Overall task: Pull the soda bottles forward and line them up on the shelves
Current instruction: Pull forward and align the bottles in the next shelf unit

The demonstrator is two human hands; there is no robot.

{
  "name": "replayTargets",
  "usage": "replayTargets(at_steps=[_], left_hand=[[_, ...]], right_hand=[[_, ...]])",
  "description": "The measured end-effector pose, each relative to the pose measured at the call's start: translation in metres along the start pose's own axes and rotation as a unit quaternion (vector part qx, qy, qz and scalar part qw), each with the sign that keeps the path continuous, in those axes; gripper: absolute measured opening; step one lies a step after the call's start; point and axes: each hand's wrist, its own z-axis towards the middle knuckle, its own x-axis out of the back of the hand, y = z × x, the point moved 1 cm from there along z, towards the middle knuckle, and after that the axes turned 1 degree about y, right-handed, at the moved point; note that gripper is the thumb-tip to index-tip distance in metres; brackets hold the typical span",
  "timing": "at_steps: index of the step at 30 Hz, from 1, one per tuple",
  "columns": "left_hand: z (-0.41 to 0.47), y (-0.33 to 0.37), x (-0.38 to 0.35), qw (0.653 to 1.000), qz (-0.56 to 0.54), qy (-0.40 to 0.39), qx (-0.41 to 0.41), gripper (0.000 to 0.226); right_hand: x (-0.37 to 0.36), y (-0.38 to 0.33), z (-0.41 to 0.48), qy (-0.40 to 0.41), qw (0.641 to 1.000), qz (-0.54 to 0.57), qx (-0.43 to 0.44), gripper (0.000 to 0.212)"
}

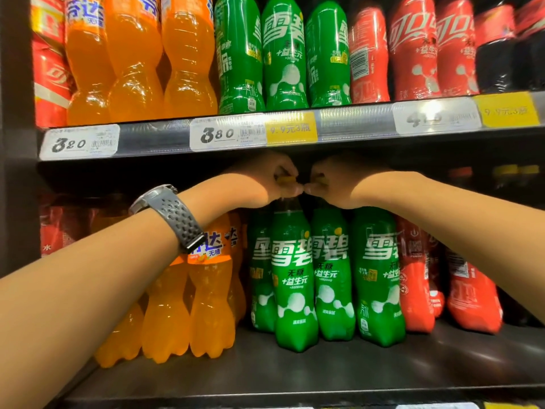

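Observation:
Several green soda bottles stand on the lower shelf (295, 376). My left hand (265, 180) grips the yellow cap of the front green bottle (293, 284), which stands further forward than its neighbours. My right hand (333, 180) grips the cap of the green bottle next to it (331, 278). Both hands sit just under the upper shelf edge, thumbs nearly touching. A third green bottle (377, 276) stands to the right.
Orange soda bottles (206, 290) stand left of the green ones, partly behind my left forearm with a grey watch (174, 214). Red cola bottles (418, 278) stand to the right. The upper shelf (354, 119) holds rows of orange, green and red bottles behind price tags.

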Motion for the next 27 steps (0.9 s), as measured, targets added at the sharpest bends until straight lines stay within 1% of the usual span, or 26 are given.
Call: replayTargets(at_steps=[1,2,4,6,9,11,13,15,20,24,27], left_hand=[[-0.001,-0.001,0.002,1.0,0.002,0.007,0.003,0.019],[-0.002,-0.003,0.002,0.999,0.022,0.024,0.007,0.022],[-0.006,-0.006,0.001,0.993,0.099,0.064,0.009,0.028],[-0.009,-0.006,0.0,0.985,0.148,0.083,0.001,0.029],[-0.008,-0.006,0.006,0.981,0.186,0.05,0.008,0.022],[-0.004,-0.009,0.007,0.979,0.204,0.007,0.013,0.021],[-0.004,-0.01,0.004,0.976,0.212,-0.05,0.027,0.02],[-0.005,-0.009,0.0,0.974,0.215,-0.07,0.031,0.016],[-0.006,-0.014,0.008,0.985,0.16,-0.046,0.043,0.017],[-0.009,-0.015,0.013,0.982,0.185,-0.028,0.031,0.01],[-0.011,-0.017,0.017,0.984,0.173,-0.04,0.015,0.013]], right_hand=[[0.002,-0.003,-0.001,0.018,1.0,0.001,0.003,0.034],[0.003,-0.006,-0.003,0.033,0.999,0.003,0.009,0.033],[0.004,-0.015,-0.004,0.048,0.998,0.01,0.03,0.032],[0.004,-0.022,-0.005,0.053,0.997,0.034,0.05,0.032],[0.007,-0.029,-0.005,0.056,0.991,0.101,0.068,0.033],[0.007,-0.031,-0.004,0.042,0.986,0.141,0.073,0.033],[0.004,-0.033,0.0,0.028,0.988,0.137,0.072,0.036],[0.0,-0.034,0.004,0.031,0.992,0.109,0.061,0.035],[-0.001,-0.031,0.009,0.027,0.992,0.117,0.045,0.025],[-0.001,-0.033,0.01,0.025,0.993,0.111,0.038,0.027],[-0.003,-0.033,0.011,0.023,0.993,0.111,0.038,0.026]])
